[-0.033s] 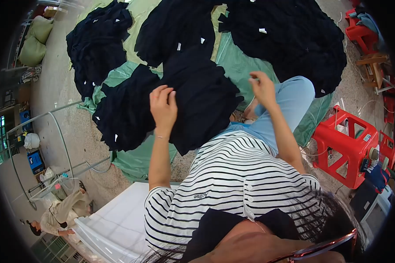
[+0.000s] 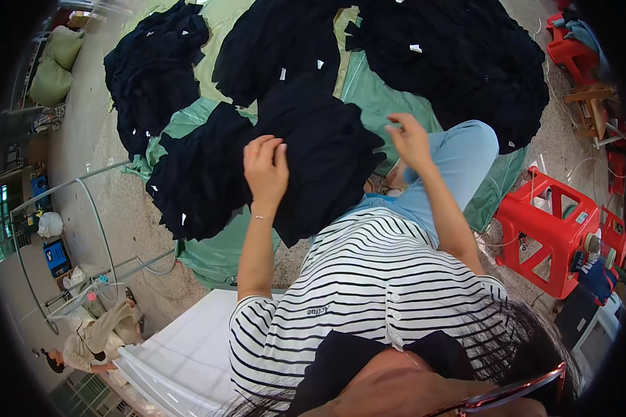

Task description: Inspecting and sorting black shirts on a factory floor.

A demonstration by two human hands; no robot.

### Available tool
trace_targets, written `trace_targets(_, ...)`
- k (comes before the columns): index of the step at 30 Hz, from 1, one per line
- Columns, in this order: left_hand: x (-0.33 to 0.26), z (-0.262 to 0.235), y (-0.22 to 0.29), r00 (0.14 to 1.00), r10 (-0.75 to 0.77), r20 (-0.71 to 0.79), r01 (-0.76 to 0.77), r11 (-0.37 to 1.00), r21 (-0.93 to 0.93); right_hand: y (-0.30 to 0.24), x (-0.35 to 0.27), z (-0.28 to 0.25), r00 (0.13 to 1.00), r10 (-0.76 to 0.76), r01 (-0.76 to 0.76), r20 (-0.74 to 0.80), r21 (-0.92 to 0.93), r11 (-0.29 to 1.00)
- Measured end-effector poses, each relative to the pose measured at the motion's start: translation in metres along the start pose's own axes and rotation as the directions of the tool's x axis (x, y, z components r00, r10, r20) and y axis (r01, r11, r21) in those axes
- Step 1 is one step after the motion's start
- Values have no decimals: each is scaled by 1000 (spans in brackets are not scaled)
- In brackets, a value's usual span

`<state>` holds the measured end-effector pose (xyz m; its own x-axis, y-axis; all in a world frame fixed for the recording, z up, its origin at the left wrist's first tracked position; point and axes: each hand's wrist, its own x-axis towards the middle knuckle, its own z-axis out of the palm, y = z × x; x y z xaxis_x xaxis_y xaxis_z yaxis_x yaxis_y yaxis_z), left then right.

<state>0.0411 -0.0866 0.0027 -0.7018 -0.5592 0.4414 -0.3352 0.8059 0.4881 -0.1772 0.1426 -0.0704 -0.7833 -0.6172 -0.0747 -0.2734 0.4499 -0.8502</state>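
Over green sheet (image 2: 217,258) under dark cloth (image 2: 320,163), held loosely bent left hand (image 2: 266,169) above cloth, half-spread right hand (image 2: 410,141) beside it.

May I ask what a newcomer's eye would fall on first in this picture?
Probably the heaps of dark cloth, spread over green sheeting across the upper middle. Next, the left hand over the central heap and the right hand just right of it. The bright red stool at the right would also stand out.
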Motion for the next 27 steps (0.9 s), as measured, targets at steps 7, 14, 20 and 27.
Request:
trace_targets(7,-6,22,29,971,-34,235,-10,983,181,-36,3,31,867,-319,436,383,-275,857)
trace_targets(14,37,-5,-20,852,-386,354,524,604,-600,-54,-45,7,772,-507,522,383,73,850)
trace_targets(20,78,-1,-29,977,27,-210,41,949,314,-56,-70,17,676,-394,419,623,116,901)
trace_targets(27,31,46,21,977,147,152,-128,983,-132,-47,-24,46,981,-168,166,-99,-25,986)
